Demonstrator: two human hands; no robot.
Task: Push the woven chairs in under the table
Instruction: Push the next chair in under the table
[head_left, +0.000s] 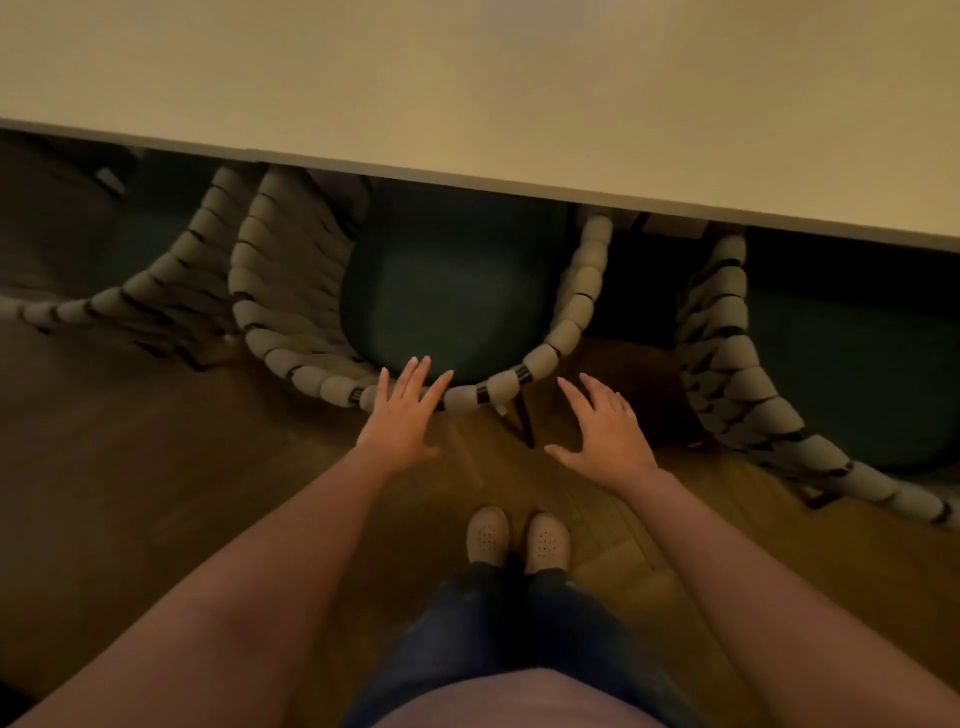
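Observation:
A woven chair (291, 358) with a thick pale rope back and a dark green seat (452, 291) stands in front of me, its seat partly under the pale table (519, 104). My left hand (402, 410) reaches out with straight fingers, whose tips lie over the curved back rim. My right hand (602, 431) hovers open to the right of the chair's back, apart from it, above the floor. A second woven chair (748, 384) stands to the right and a third woven chair (145, 296) to the left, both partly under the table.
The table edge (467, 179) runs across the view, slanting down to the right. A dark chair leg (524, 421) shows between my hands. My feet in pale shoes (517, 535) stand on the wooden parquet floor (156, 467) just behind the middle chair.

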